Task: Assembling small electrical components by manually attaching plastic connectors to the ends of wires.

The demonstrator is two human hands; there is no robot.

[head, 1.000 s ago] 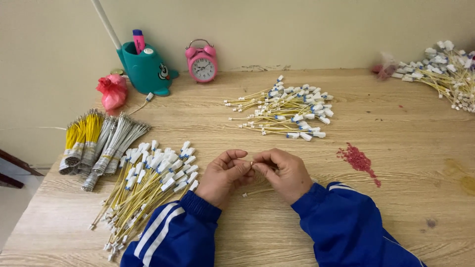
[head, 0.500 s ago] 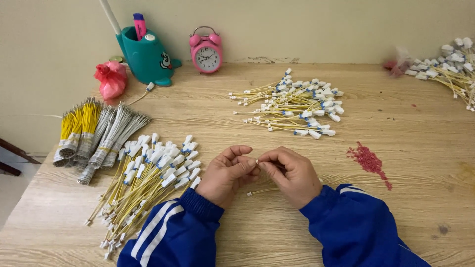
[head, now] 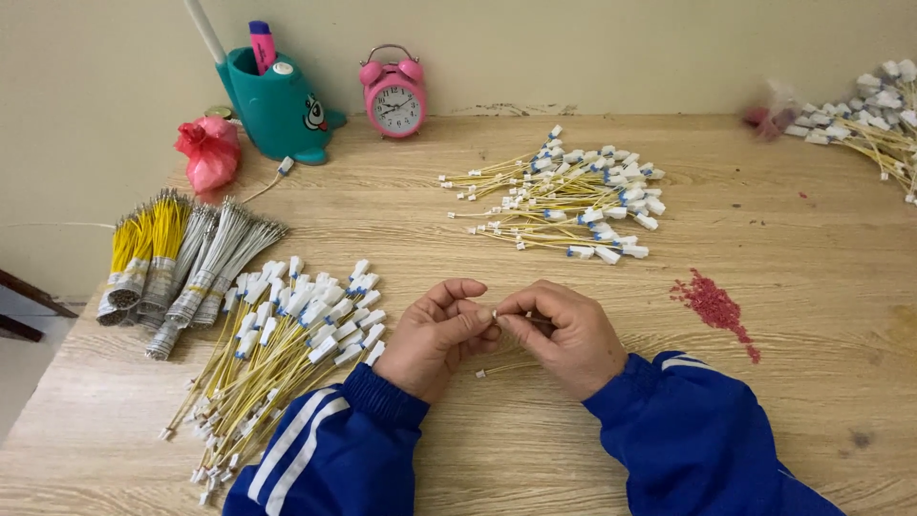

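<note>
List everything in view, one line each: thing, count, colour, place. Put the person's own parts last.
table: one, light wood, fills the view
near wire pile: one pile, yellow wires with white plugs, left of the hands
middle wire pile: one pile, yellow and white, centre back
far wire pile: one pile, yellow and white, right back edge
tied bundles: several, yellow and grey, far left
pen holder: one, teal, back left
alarm clock: one, pink, back centre
bag: one, pink, beside the pen holder
beads: small heap, red, right of the hands
held wire: one, yellow, between the hands
left hand: pinching the wire end
right hand: pinching the wire end
</note>
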